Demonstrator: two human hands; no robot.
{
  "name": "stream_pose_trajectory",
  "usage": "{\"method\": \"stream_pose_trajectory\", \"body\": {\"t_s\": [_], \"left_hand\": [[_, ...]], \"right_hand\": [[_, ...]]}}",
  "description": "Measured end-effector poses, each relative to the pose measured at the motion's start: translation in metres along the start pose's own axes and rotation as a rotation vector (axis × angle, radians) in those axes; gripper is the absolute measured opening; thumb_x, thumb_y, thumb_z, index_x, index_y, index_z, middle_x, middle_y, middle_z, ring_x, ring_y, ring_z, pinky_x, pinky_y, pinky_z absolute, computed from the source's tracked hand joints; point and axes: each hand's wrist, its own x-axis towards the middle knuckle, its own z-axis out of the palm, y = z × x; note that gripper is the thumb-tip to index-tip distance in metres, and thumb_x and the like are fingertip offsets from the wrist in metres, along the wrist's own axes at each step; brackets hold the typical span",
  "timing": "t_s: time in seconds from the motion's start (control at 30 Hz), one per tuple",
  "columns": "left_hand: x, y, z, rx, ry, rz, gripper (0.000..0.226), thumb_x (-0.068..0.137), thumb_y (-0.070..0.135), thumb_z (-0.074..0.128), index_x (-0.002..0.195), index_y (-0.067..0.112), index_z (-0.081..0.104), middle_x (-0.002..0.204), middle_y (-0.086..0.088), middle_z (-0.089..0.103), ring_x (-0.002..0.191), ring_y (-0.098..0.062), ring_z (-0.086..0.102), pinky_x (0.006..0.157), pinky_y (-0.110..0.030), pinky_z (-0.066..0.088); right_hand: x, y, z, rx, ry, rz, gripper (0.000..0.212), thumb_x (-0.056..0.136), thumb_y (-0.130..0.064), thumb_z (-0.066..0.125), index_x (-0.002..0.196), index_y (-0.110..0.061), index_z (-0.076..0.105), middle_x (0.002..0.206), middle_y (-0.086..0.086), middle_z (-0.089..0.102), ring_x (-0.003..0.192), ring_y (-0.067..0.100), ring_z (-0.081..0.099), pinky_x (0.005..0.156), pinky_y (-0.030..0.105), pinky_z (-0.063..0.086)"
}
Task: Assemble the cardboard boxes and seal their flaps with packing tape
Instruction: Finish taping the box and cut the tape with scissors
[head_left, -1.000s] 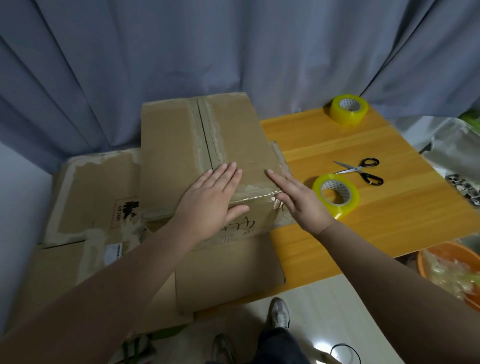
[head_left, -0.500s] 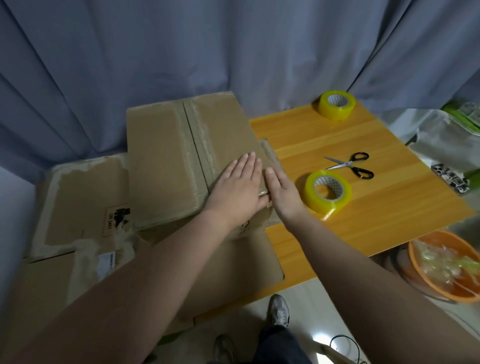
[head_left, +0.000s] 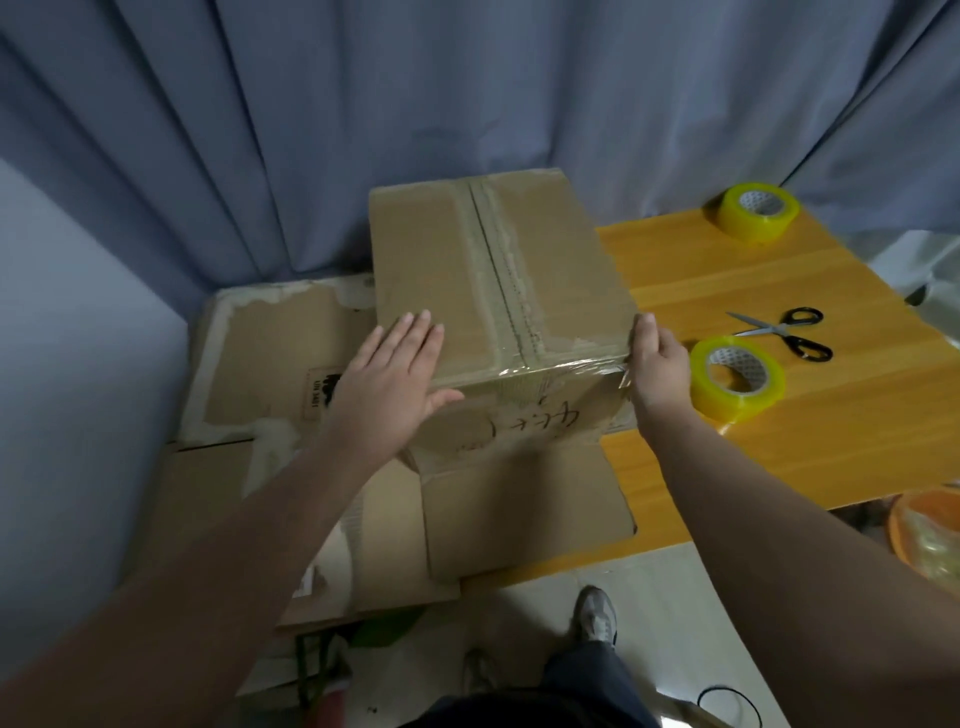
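A closed cardboard box (head_left: 462, 275) stands on the wooden table (head_left: 810, 441), its top seam taped and a clear tape strip running along its near top edge. My left hand (head_left: 397, 376) lies flat with straight fingers on the box's near left top corner. My right hand (head_left: 657, 364) is at the box's near right corner, fingers pressed against the tape end on the side. Just right of that hand lies a yellow tape roll (head_left: 737, 382). A second yellow tape roll (head_left: 758, 210) sits at the table's far edge.
Black-handled scissors (head_left: 784, 332) lie right of the near roll. Flattened cardboard sheets (head_left: 270, 364) lie left of and under the box. An orange bowl (head_left: 930, 535) holding clear scraps sits at the right, below the table edge. Grey curtains hang behind. My shoes show on the floor.
My hands were together on the box's near right top edge; now they are apart. The left has slid to the left corner, the right to the right corner. The camera has shifted.
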Motion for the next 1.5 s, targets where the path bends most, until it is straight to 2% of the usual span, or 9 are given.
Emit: {"method": "stream_pose_trajectory", "body": {"t_s": [0.17, 0.27, 0.4, 0.5, 0.73, 0.9, 1.13, 1.4, 1.5], "left_hand": [[-0.031, -0.031, 0.010, -0.169, 0.108, 0.055, 0.074, 0.079, 0.035, 0.068, 0.142, 0.008, 0.040, 0.145, -0.019, 0.041, 0.119, -0.037, 0.055, 0.089, -0.048, 0.049], [-0.029, -0.055, 0.007, -0.108, 0.022, 0.185, 0.113, 0.071, 0.033, 0.077, 0.150, 0.036, -0.003, 0.154, -0.005, 0.017, 0.138, -0.028, 0.029, 0.109, -0.046, 0.029], [-0.007, -0.063, -0.008, 0.043, 0.046, 0.327, 0.115, 0.061, 0.031, 0.083, 0.148, 0.033, 0.009, 0.151, -0.005, 0.029, 0.139, -0.020, 0.017, 0.117, -0.039, 0.004], [-0.004, -0.055, -0.024, 0.067, 0.126, 0.493, 0.109, 0.063, 0.055, 0.067, 0.151, 0.033, 0.007, 0.147, -0.006, 0.040, 0.146, -0.017, 0.003, 0.118, -0.036, -0.004], [-0.022, 0.018, -0.071, -0.048, 0.344, 0.697, 0.082, 0.077, 0.069, 0.046, 0.141, 0.018, 0.034, 0.142, -0.010, 0.047, 0.135, -0.028, 0.038, 0.113, -0.047, 0.025], [-0.019, 0.053, -0.087, -0.124, 0.297, 0.467, 0.075, 0.084, 0.065, 0.039, 0.142, 0.018, 0.036, 0.146, -0.007, 0.044, 0.134, -0.027, 0.042, 0.109, -0.040, 0.034], [0.014, 0.056, -0.042, -0.139, -0.178, 0.030, 0.077, 0.095, 0.056, 0.036, 0.152, 0.016, 0.004, 0.161, -0.002, 0.001, 0.147, -0.017, 0.000, 0.119, -0.034, 0.001], [-0.017, -0.036, -0.022, -0.088, -0.159, -0.417, 0.102, 0.067, 0.089, 0.032, 0.150, 0.038, 0.003, 0.160, -0.009, -0.002, 0.145, -0.035, -0.008, 0.111, -0.059, -0.008], [-0.031, -0.060, -0.020, -0.264, -0.117, -0.586, 0.102, 0.066, 0.080, 0.054, 0.150, 0.037, 0.015, 0.158, -0.017, 0.002, 0.143, -0.041, 0.001, 0.112, -0.060, 0.013]], "right_hand": [[-0.012, -0.012, 0.007, 0.121, 0.214, 0.223, 0.053, 0.092, -0.053, 0.052, 0.117, -0.007, 0.061, 0.099, 0.004, 0.062, 0.095, 0.022, 0.058, 0.076, 0.031, 0.042], [-0.026, -0.026, 0.014, 0.214, 0.174, 0.333, 0.069, 0.087, -0.057, 0.057, 0.138, -0.013, 0.044, 0.131, 0.009, 0.051, 0.125, 0.029, 0.046, 0.099, 0.040, 0.041], [-0.043, -0.032, 0.015, 0.285, 0.072, 0.327, 0.091, 0.079, -0.041, 0.075, 0.149, -0.016, 0.021, 0.138, 0.008, 0.041, 0.129, 0.026, 0.039, 0.100, 0.036, 0.038], [-0.037, -0.043, 0.003, 0.370, 0.069, 0.301, 0.076, 0.074, -0.037, 0.079, 0.136, -0.019, 0.039, 0.124, 0.004, 0.053, 0.112, 0.025, 0.054, 0.093, 0.042, 0.049], [-0.009, -0.113, -0.009, 0.522, -0.038, 0.095, 0.034, 0.079, -0.014, 0.071, 0.109, -0.015, 0.056, 0.084, 0.002, 0.064, 0.070, 0.015, 0.063, 0.052, 0.020, 0.048], [-0.007, -0.126, 0.020, 0.482, -0.275, 0.031, 0.033, 0.087, -0.009, 0.059, 0.118, -0.019, 0.058, 0.099, -0.002, 0.068, 0.083, 0.007, 0.066, 0.071, 0.025, 0.053], [-0.022, -0.063, 0.032, -0.019, -0.430, 0.141, 0.048, 0.100, -0.029, 0.042, 0.146, -0.019, 0.037, 0.146, 0.005, 0.044, 0.129, 0.025, 0.045, 0.108, 0.038, 0.037], [-0.083, -0.024, 0.038, 0.094, -0.132, 0.393, 0.069, 0.089, -0.051, 0.057, 0.143, -0.016, 0.033, 0.137, 0.009, 0.045, 0.122, 0.033, 0.046, 0.095, 0.053, 0.047], [-0.081, -0.024, 0.045, 0.256, -0.043, 0.448, 0.065, 0.087, -0.046, 0.063, 0.137, -0.012, 0.040, 0.121, 0.006, 0.045, 0.112, 0.032, 0.048, 0.086, 0.054, 0.053]]}}
